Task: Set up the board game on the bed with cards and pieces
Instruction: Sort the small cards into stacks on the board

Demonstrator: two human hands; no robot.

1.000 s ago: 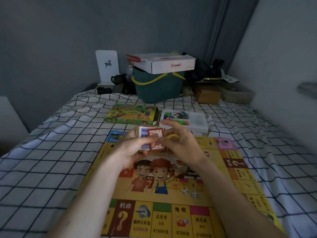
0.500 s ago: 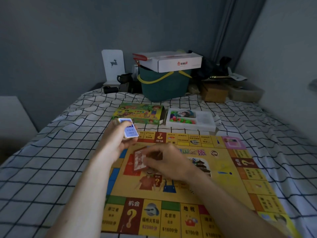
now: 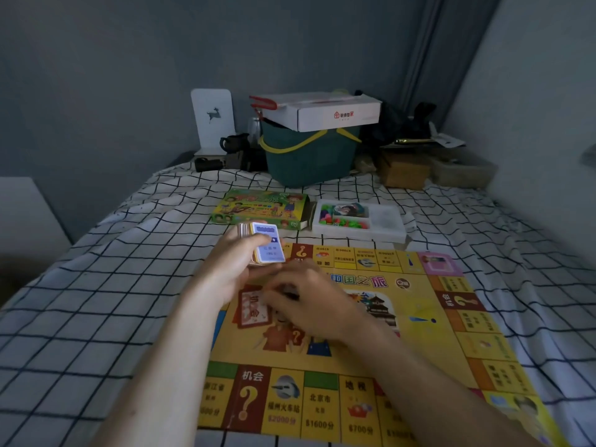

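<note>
A card deck (image 3: 263,243) is gripped by the left hand (image 3: 232,269). The right hand (image 3: 309,304), fingers curled, is blurred; any hold cannot be told. A red card (image 3: 251,309) lies at its 9 o'clock on the board (image 3: 419,317).

- Dim, bluish room light; no glare.
- Right hand (image 3: 309,301) motion-blurred at fingers.
- Wide-angle bowing at edges.
- Far clutter soft, dark.
- Shadows faint, diffuse on bed (image 3: 96,301).

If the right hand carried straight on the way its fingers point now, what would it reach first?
The right hand points left across the game board. First in line is probably the red card lying at its blurred fingertips, perhaps already touched; next the left hand holding the stack of cards.
</note>
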